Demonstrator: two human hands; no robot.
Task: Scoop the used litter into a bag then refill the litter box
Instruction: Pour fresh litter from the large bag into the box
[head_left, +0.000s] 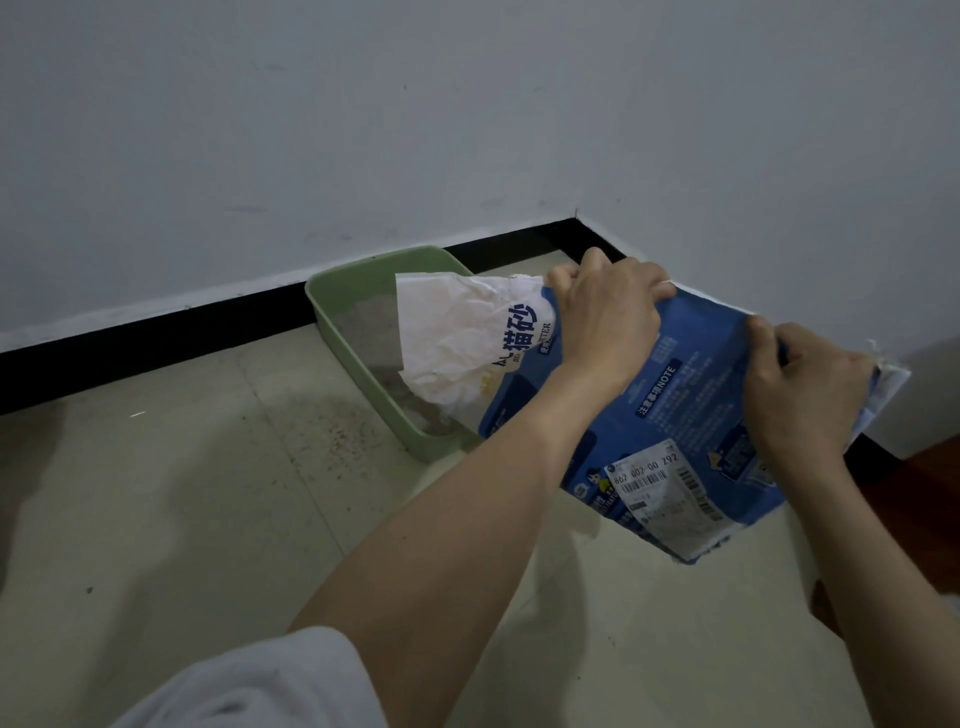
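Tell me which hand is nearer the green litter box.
Left. The left hand grips the litter bag just beside the box; the right hand grips the bag's far end, farther away.

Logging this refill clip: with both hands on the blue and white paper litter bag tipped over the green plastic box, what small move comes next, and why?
Probably raise the right hand at the blue and white paper litter bag bottom: its mouth already hangs over the green plastic litter box, gripped by the left hand.

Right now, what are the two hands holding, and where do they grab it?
Both hold the blue-and-white paper litter bag: the left hand grips its upper edge near the middle, the right hand its bottom end.
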